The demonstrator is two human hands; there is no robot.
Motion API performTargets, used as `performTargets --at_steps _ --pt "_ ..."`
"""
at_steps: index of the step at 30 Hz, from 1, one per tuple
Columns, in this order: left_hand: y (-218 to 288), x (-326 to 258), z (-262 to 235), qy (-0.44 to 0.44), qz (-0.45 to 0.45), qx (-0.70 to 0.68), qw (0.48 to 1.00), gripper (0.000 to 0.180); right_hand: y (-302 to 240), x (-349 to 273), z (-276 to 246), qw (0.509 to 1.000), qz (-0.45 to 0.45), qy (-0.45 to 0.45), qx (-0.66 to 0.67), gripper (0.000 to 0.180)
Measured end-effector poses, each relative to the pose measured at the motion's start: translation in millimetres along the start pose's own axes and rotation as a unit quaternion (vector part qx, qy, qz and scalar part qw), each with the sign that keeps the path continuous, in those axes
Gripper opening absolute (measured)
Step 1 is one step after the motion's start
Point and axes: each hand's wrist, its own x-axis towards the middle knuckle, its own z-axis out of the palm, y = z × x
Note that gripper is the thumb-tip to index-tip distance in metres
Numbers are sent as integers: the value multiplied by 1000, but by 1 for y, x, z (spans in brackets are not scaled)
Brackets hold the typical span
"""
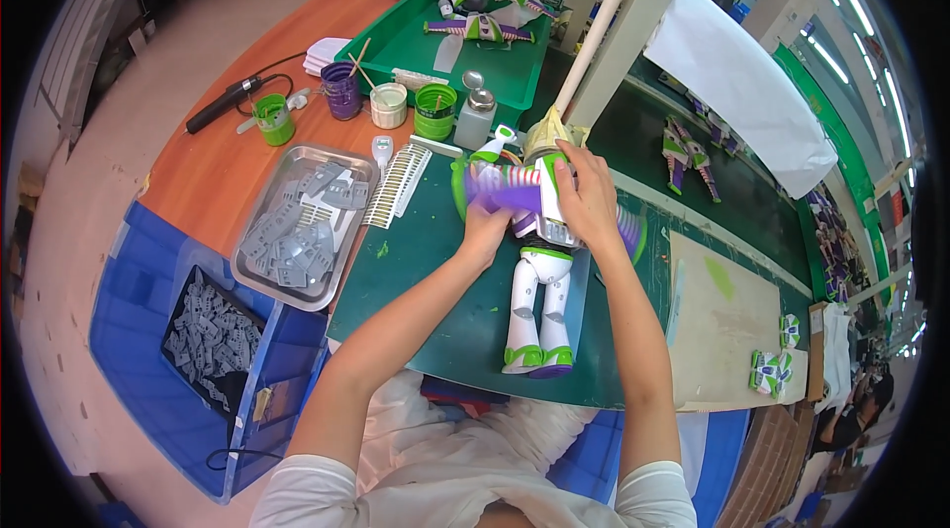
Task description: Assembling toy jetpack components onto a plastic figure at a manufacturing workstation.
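Toy figure lies face-down mid-frame on green worktop. Left hand grips purple wing; right hand clamps torso. Best practice, judged: brace torso firmly, keep wing square, press evenly, avoid twisting hinge.

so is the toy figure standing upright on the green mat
No, the toy figure lies flat on the green mat, held by both hands.
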Motion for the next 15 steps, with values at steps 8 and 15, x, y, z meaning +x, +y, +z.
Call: performTargets --at_steps 8,15 --pt "31 31 -46 153 44 -187 969 49 -8 1 -1 999 40 8 14 36" --pt "93 62 -17 -51 119 1 992 48 0 -1 1 998 2 52 32 40"
